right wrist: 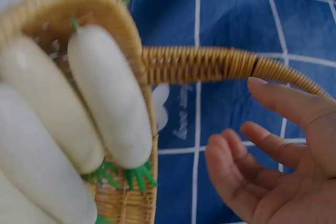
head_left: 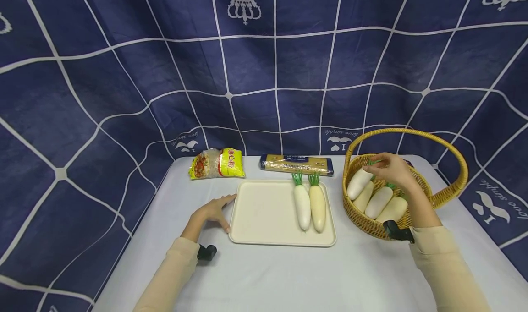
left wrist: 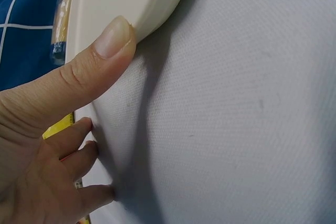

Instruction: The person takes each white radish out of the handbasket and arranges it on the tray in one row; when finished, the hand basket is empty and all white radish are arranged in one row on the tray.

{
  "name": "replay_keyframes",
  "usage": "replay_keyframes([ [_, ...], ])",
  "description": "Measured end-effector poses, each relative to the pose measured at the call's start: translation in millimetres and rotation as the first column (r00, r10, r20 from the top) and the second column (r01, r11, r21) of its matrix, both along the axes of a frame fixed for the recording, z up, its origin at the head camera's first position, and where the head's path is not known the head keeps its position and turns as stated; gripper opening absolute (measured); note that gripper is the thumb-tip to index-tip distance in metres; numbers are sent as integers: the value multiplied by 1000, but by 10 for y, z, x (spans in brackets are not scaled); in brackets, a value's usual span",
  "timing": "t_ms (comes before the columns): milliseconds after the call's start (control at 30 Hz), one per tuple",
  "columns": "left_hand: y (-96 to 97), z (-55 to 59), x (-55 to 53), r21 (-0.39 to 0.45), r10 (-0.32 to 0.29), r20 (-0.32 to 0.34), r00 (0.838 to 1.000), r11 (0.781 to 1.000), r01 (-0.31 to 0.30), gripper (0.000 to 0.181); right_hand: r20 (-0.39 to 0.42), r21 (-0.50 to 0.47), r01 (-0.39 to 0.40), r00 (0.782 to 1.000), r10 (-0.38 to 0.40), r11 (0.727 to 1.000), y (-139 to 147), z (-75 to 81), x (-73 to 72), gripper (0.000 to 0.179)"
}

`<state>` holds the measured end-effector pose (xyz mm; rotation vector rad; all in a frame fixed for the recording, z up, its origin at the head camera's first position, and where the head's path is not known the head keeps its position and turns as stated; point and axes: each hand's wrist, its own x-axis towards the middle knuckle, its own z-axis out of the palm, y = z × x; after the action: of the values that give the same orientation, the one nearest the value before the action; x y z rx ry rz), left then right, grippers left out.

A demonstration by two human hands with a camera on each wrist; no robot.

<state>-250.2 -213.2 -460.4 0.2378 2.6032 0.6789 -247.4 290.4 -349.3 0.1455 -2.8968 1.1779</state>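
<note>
My left hand [head_left: 212,210] is at the left edge of a cream tray [head_left: 264,213], fingers spread. In the left wrist view its thumb [left wrist: 100,51] touches the tray's rim. Two toy white radishes with green tops, one white [head_left: 303,206] and one yellowish [head_left: 318,206], lie side by side on the tray's right part. My right hand [head_left: 391,169] hovers over a wicker basket [head_left: 367,227] of several more radishes. Nearest to it is a white radish [right wrist: 110,98] by the basket's wall. The right wrist view shows its fingers loosely bent, apart from the radishes, with nothing between them.
The basket's tall arched handle [head_left: 412,131] rises beside the right hand. Behind the tray lie a long pack of noodles [head_left: 296,164] and a yellow food bag [head_left: 217,164]. A blue checked curtain [head_left: 255,69] hangs behind the white table [head_left: 280,275].
</note>
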Motion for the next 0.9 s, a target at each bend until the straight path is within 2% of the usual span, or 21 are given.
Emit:
replay_keyframes([
  [100, 7, 6, 9, 1, 4, 7, 1000, 1000, -4, 121, 60, 35, -4, 998, 1, 999, 84, -16, -94, 66],
  [300, 15, 5, 6, -2, 1, 1, 1000, 1000, -1, 121, 180, 28, -16, 984, 10, 999, 194, -70, -236, 79],
  [533, 1, -7, -2, 4, 0, -7, 1000, 1000, 0, 120, 326, -6, -45, 944, 44, 999, 238, -224, -354, 92],
  [767, 6, 7, 6, 8, 5, -3, 1000, 1000, -5, 120, 389, -19, -64, 919, 66, 998, 208, -350, -435, 95],
  [900, 1, 4, 0, 7, 3, -1, 1000, 1000, -3, 120, 423, -86, -57, 902, 88, 995, 171, -400, -462, 95],
])
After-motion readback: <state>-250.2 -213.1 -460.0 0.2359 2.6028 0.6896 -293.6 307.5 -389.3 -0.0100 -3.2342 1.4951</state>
